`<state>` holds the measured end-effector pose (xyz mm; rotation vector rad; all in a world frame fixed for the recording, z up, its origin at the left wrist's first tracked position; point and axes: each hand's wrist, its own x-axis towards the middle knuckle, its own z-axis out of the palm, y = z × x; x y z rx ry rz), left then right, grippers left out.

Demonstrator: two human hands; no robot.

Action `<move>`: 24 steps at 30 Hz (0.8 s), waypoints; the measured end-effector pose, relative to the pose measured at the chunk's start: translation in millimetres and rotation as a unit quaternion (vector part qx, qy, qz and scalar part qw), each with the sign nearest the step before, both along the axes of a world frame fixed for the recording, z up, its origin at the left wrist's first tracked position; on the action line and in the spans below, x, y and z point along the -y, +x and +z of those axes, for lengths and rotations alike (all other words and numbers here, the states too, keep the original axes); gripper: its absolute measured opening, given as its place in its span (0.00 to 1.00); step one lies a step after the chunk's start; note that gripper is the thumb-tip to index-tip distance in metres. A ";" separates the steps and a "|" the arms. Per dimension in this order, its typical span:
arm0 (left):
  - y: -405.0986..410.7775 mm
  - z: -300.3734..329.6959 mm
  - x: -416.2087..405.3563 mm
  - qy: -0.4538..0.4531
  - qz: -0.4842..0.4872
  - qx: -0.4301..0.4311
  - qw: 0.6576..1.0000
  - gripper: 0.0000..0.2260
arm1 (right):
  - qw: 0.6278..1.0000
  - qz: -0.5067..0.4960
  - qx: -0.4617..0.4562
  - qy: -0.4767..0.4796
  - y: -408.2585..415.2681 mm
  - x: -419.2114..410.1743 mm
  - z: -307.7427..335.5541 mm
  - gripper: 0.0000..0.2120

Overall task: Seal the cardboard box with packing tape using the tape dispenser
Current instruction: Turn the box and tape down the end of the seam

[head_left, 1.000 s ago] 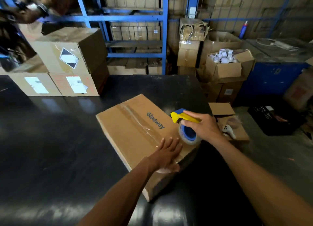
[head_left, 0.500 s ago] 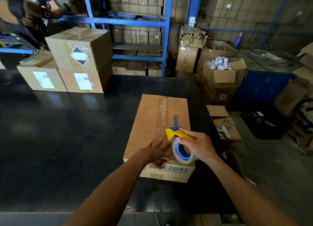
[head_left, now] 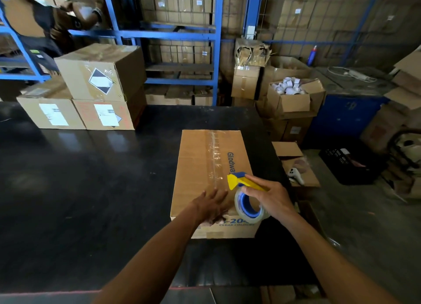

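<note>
A brown cardboard box [head_left: 196, 167] printed "Glodway" lies on the black table [head_left: 79, 178], its long side pointing away from me. A strip of clear tape [head_left: 214, 157] runs along its top seam. My left hand [head_left: 213, 204] rests flat, fingers spread, on the box's near top edge over the tape's end. My right hand [head_left: 271, 197] grips the tape dispenser [head_left: 245, 195], yellow and blue with a clear roll on a blue core, just above the box's near right corner.
Three sealed, labelled boxes [head_left: 100, 87] are stacked at the table's far left. Beyond stand blue shelving [head_left: 216, 36] and another person [head_left: 45, 23]. To the right on the floor are an open box of tape rolls [head_left: 293, 98], low cartons [head_left: 298, 169] and a black crate [head_left: 348, 164].
The box has turned from a diagonal lie to pointing straight away from me. Both hands stayed at its near end, the right still holding the dispenser.
</note>
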<state>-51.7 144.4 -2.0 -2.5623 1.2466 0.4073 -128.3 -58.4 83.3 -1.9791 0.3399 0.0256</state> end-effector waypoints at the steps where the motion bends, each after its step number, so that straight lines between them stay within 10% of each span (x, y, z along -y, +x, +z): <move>1: 0.6 0.3 0.2 0.000 0.005 -0.007 1.000 0.35 | 1.000 0.004 0.000 0.001 -0.1 2.1 0.3 0.21; 6: -12.0 22.3 -4.5 -0.153 0.098 -0.150 0.972 0.31 | 0.999 0.026 0.011 0.028 -1.3 6.0 4.5 0.23; 10: -18.5 37.7 -7.0 -0.509 0.362 -0.384 0.680 0.27 | 0.994 0.071 0.056 0.056 -11.9 3.6 8.5 0.23; 12: -13.8 46.2 -10.6 -0.579 0.444 -0.436 0.527 0.33 | 0.989 0.082 0.103 0.063 -14.7 2.2 9.2 0.23; 15: -10.0 72.1 -22.0 -0.617 0.459 -0.511 0.384 0.34 | 0.981 0.104 0.162 -0.007 -14.4 -4.9 7.8 0.23; 18: -18.8 93.3 -29.1 -0.635 0.428 -0.539 0.352 0.30 | 0.954 0.143 0.196 -0.175 -9.0 -12.7 -3.5 0.25; 24: -23.9 90.7 -42.0 -0.641 0.487 -0.510 0.303 0.07 | 0.941 0.173 0.234 -0.173 -7.9 -29.8 -12.1 0.25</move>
